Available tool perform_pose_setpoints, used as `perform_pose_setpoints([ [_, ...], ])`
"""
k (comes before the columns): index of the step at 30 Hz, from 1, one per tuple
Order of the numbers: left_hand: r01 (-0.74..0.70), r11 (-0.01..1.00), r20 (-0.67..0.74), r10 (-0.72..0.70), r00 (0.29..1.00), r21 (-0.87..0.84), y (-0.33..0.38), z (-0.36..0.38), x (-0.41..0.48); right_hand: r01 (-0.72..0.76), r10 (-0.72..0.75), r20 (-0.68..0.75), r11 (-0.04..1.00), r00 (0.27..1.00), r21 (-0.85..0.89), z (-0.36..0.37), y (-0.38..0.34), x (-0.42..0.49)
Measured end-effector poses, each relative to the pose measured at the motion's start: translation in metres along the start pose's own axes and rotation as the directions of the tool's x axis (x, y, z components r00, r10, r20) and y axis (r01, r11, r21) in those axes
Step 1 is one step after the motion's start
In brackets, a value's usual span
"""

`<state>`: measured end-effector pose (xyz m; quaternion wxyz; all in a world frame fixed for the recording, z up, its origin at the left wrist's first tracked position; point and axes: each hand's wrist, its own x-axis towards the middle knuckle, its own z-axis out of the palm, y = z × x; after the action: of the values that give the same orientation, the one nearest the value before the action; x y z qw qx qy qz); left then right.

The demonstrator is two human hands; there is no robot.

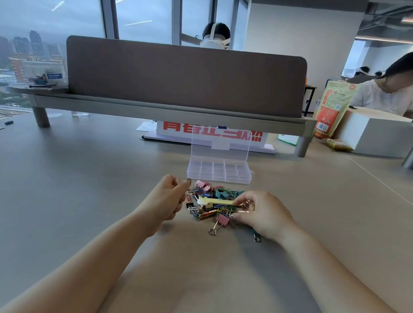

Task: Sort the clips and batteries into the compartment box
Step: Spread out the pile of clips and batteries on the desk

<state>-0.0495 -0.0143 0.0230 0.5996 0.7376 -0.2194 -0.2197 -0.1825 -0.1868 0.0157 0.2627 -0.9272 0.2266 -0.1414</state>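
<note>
The sorting had barely begun, by the look of it. The compartment box (219,174) stood on the worktop (75,183) just beyond the heap, its clear lid (220,142) tipped up and back, and every compartment that could be seen through the plastic looked bare. The pile of clips (212,198) lay between the two hands, near the box: pink, teal and black binder clips tangled with coloured paper clips, and a pale yellow tool (218,201) lying across them. A pink binder clip (222,219) sat at the near edge. No battery could be picked out for certain in the tangle.

The left hand (170,198) hung at the left edge of the pile, its grip curled tight, apparently pinching a small clip (188,180) at the fingertips. The right hand (262,215) arched over the right edge, fingers bent down among the paper clips; whether its grip had closed on any could not be told. Nearly all the work remained.
</note>
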Motion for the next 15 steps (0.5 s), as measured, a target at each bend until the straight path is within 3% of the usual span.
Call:
perform_pose_setpoints([
  [2, -0.092, 0.958, -0.003, 0.097, 0.995, 0.270, -0.004, -0.001, 0.002, -0.002, 0.002, 0.004, 0.999, 1.000, -0.052, 0.001, -0.002, 0.000],
  [5, -0.218, 0.777, 0.089, 0.206, 0.975, 0.590, -0.011, -0.005, 0.004, 0.003, -0.003, -0.004, 0.996, 1.000, -0.093, 0.002, -0.005, -0.001],
  [8, -0.234, 0.680, 0.115, 0.217, 0.969, 0.695, -0.014, -0.010, 0.004, 0.008, -0.011, -0.026, 0.995, 1.000, -0.104, 0.005, -0.005, -0.001],
  [15, -0.284, 0.601, 0.170, 0.240, 0.956, 0.747, -0.014, -0.006, 0.002, 0.008, -0.013, -0.034, 0.991, 0.999, -0.132, 0.009, -0.006, 0.000],
])
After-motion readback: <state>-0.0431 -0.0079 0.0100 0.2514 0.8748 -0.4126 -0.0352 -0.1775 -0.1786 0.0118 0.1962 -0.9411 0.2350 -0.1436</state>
